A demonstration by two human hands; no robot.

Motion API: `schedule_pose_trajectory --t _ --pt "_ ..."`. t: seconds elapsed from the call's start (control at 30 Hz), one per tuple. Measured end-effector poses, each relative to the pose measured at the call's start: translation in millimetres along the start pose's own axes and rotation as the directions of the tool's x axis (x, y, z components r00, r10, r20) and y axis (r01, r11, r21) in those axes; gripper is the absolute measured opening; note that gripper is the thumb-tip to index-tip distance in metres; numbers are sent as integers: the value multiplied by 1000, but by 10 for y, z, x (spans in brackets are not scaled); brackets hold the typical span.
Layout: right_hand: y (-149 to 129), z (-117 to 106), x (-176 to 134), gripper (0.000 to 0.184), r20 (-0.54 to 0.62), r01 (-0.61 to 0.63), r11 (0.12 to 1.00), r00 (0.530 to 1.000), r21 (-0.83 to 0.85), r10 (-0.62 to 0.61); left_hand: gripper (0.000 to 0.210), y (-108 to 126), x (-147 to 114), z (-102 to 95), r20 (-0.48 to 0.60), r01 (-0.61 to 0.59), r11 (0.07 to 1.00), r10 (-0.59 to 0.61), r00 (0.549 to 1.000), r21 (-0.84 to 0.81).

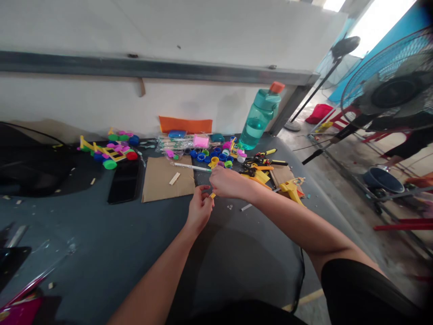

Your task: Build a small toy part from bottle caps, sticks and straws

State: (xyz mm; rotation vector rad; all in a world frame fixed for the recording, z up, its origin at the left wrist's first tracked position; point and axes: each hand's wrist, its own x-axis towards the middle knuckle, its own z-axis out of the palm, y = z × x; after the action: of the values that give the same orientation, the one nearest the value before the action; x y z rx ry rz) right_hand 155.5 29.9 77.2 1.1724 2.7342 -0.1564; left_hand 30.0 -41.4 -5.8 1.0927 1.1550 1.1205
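My left hand (pixel 200 210) is closed, its thumb and finger pinching a small yellow strip (pixel 213 195). Close above it, my right hand (pixel 227 181) is bent into a closed shape over the strip's far side. What its fingers grip is hidden behind the knuckles. A thin white rod (pixel 192 167) with a greenish end lies beyond, its right end beside my right hand; contact cannot be told. To the left, a short pale wooden piece (pixel 174 178) rests on a cardboard sheet (pixel 154 183).
Bottle caps (pixel 201 157) in several colours lie behind my hands, near a teal water bottle (pixel 259 119). A yellow glue gun (pixel 291 190) and cutters (pixel 259 169) sit to the right. Leftward are a black phone (pixel 123 183) and stick-and-cap assemblies (pixel 110 151). A fan (pixel 394 92) stands beyond the table.
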Motion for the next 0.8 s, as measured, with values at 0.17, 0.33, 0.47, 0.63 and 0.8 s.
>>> schedule_pose_trajectory --t 0.17,0.33,0.47,0.63,0.8 --pt "4 -21 -36 16 -40 17 999 999 30 -16 24 40 -5 10 -18 50 995 -51 999 -83" --pt "-24 -104 -92 22 -78 12 996 997 84 -6 25 24 -4 5 -24 53 993 -56 998 -109" --pt "-7 -231 -144 28 -136 4 982 991 188 22 27 -17 9 -1 -44 64 996 -67 997 -68" --pt "-68 -373 -394 31 -473 -51 942 855 331 213 31 -33 30 -3 -57 79 991 -85 995 -103" --pt "-424 -41 -688 20 -486 -159 734 655 661 579 38 15 48 -15 -58 81 974 -95 994 -211"
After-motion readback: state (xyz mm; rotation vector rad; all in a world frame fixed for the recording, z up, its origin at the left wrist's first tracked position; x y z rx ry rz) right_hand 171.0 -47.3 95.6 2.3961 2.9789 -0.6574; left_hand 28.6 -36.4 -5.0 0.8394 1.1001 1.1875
